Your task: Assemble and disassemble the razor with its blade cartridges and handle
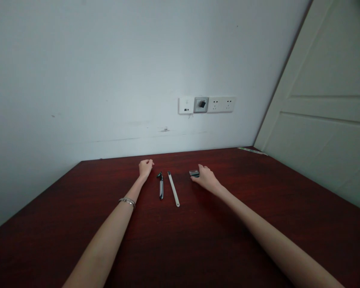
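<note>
My left hand (145, 168) rests on the table in a loose fist, with nothing showing in it. To its right lies a razor (161, 190) with a pale, dark-edged handle and a dark head at the far end. A white toothbrush (173, 190) lies slanted beside the razor, its dark bristle end away from me and a small hole at the near end. Farther right, my right hand (208, 178) has thumb and fingers around a small clear plastic case (194, 173) with something dark inside. The fingers partly cover the case.
The dark red wooden table (180, 244) meets a white wall (108, 80). A row of sockets and switches (207, 105) with a black plug is on the wall. A pale panelled door (327, 108) stands at the right, and a patterned strip (252, 151) lies at the back right edge.
</note>
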A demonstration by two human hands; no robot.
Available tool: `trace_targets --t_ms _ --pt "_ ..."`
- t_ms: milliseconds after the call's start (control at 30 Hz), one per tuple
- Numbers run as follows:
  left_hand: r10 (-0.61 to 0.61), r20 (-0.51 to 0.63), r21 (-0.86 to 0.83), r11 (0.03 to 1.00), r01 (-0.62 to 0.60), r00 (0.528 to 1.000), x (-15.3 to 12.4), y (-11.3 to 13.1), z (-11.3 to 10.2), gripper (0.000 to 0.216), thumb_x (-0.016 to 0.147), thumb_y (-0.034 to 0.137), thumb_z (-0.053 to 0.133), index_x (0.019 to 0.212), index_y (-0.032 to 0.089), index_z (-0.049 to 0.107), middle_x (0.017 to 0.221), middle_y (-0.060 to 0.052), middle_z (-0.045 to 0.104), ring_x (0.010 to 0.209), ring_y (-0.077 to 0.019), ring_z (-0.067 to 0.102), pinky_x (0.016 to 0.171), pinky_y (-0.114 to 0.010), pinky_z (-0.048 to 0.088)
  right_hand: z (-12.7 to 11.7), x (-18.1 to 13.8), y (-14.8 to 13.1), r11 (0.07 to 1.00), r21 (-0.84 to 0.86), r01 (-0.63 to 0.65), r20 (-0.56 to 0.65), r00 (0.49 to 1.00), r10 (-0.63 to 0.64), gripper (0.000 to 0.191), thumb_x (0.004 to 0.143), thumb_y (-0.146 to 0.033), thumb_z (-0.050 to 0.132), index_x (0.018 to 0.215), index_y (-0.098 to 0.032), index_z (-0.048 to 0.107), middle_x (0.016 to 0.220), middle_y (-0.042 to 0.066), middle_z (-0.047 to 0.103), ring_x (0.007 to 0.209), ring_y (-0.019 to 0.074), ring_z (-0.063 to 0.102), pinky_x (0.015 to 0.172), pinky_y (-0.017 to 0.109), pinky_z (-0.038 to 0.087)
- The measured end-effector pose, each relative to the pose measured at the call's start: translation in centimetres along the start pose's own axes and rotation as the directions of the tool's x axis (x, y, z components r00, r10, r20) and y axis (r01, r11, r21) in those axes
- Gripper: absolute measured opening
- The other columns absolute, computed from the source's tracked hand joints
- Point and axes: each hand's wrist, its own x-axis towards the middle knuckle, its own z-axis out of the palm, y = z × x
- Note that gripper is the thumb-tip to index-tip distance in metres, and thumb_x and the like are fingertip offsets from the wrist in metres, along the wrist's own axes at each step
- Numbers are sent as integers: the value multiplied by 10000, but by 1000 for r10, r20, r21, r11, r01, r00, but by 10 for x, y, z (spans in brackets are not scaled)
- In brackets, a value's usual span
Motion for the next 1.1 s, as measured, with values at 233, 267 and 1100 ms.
trace_targets --t_ms 233,267,1100 --pt "32 11 4 999 -32 999 1 -2 -1 305 703 314 401 563 156 622 507 -27 585 541 -151 553 564 -222 380 11 -2 -12 999 1 39 26 999 -39 631 761 -415 598 1233 -33 423 1085 221 565 945 288 599 778 328 438" --pt "34 11 3 999 -34 999 1 -2 -1 308 703 316 400 561 157 621 506 -26 582 542 -153 554 564 -224 379 12 -1 -12 999 -2 41 26 999 -40 639 763 -416 600 1240 -32 418 1089 222 562 956 292 595 785 333 436" --pt "56 18 -2 998 -56 998 -3 1 -2 310 704 324 396 558 160 615 484 -14 559 517 -148 543 553 -227 382 10 -58 -86 948 -64 312 195 935 -295 297 851 -267 434 1047 -72 542 866 170 666 791 300 655 620 352 491"
